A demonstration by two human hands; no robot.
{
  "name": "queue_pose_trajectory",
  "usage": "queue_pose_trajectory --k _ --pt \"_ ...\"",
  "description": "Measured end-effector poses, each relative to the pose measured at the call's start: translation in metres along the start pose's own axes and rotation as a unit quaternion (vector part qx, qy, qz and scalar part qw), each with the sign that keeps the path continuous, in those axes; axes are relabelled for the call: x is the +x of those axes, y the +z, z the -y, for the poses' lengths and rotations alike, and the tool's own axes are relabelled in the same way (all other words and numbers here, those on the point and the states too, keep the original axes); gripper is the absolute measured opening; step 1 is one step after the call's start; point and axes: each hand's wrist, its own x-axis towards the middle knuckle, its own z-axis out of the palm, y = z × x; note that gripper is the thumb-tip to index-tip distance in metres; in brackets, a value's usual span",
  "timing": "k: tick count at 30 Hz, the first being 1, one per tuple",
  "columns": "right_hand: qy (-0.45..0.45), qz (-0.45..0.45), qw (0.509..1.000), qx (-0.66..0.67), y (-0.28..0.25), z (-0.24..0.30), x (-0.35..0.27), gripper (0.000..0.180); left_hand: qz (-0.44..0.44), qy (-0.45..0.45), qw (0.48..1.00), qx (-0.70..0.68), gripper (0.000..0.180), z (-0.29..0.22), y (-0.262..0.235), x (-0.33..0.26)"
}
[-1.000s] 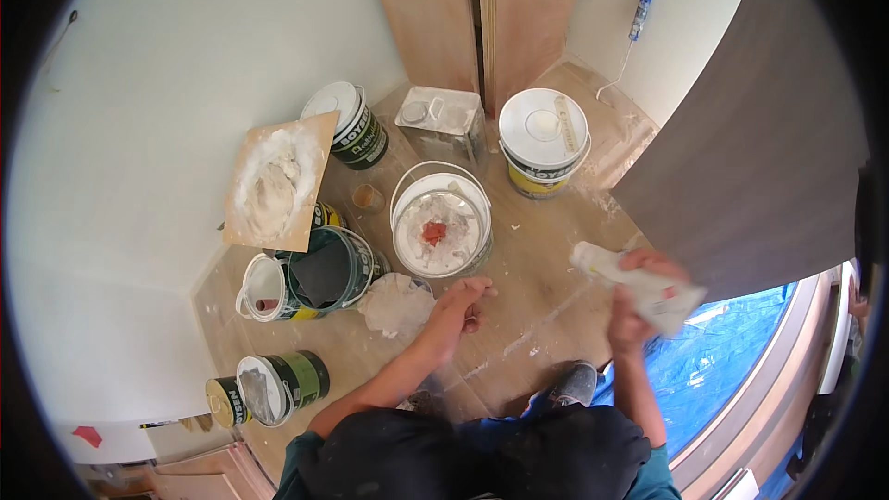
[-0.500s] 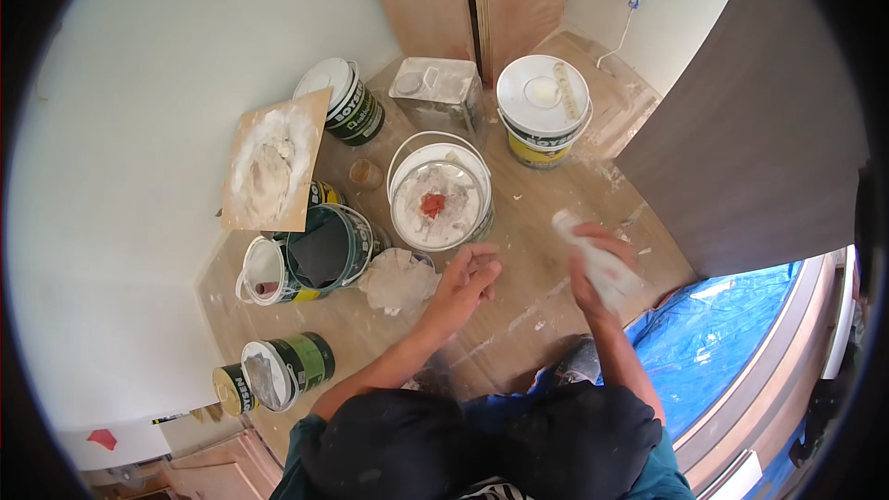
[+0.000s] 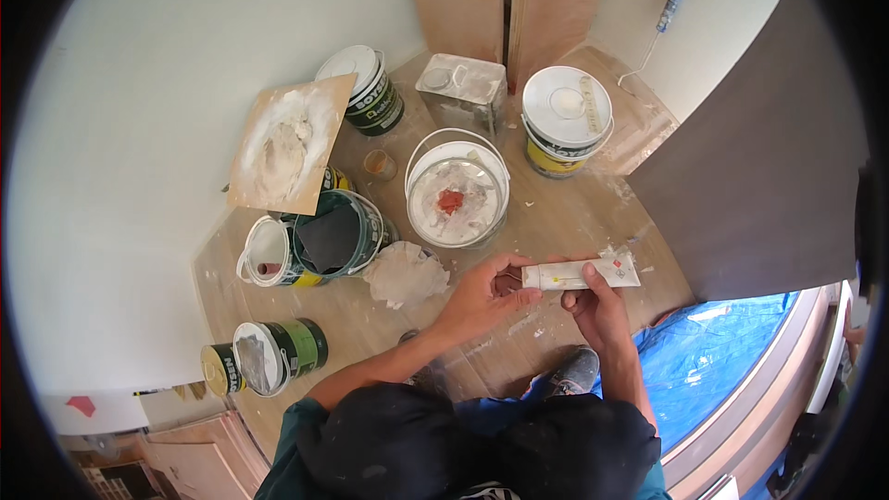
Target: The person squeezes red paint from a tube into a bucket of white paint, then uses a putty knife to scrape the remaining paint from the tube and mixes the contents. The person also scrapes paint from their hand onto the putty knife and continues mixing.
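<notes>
A white squeeze tube [image 3: 574,275] with small red and yellow marks lies level in front of me. My right hand [image 3: 607,319] is closed on its flat end, thumb on top. At the tube's cap end, my left hand [image 3: 483,304] has its thumb and fingers closed; part of the cap is hidden behind them. Beyond my hands stands a white pail [image 3: 501,172] with a raised wire handle. On top of it rests a round metal lid [image 3: 428,213] smeared with pale putty, with a dab of red paste [image 3: 450,201] in its middle.
To the left, a putty-smeared board [image 3: 252,171] leans over several paint pails, including a green pail [image 3: 378,222] holding dark sheets. A crumpled pale cloth [image 3: 406,275] lies nearby. A metal can [image 3: 468,97] and a lidded pail [image 3: 556,97] stand behind. Blue sheeting [image 3: 708,343] covers the right side.
My right hand has turned the tube level and brought it towards the left. My left hand has moved right and closed at its cap end. The view has shifted slightly.
</notes>
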Motion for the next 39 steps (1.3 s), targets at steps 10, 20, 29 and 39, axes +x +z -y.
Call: queue_pose_trajectory --k 10,20,29,39 --pt "-0.181 0.242 0.883 -0.361 0.006 0.024 -0.030 0.031 0.082 -0.057 0.985 -0.139 0.035 -0.012 -0.011 -0.018" --pt "0.400 0.354 0.833 -0.146 0.029 0.067 -0.007 0.077 0.136 0.088 0.986 -0.030 0.036 -0.032 -0.036 -0.024" --pt "0.137 0.361 0.572 -0.723 0.130 0.076 -0.007 0.046 0.057 0.090 0.992 0.070 0.027 -0.031 -0.067 -0.047" --pt "-0.078 0.315 0.369 -0.871 0.165 0.053 0.019 0.035 0.036 -0.042 0.996 -0.068 0.059 -0.002 -0.076 -0.044"
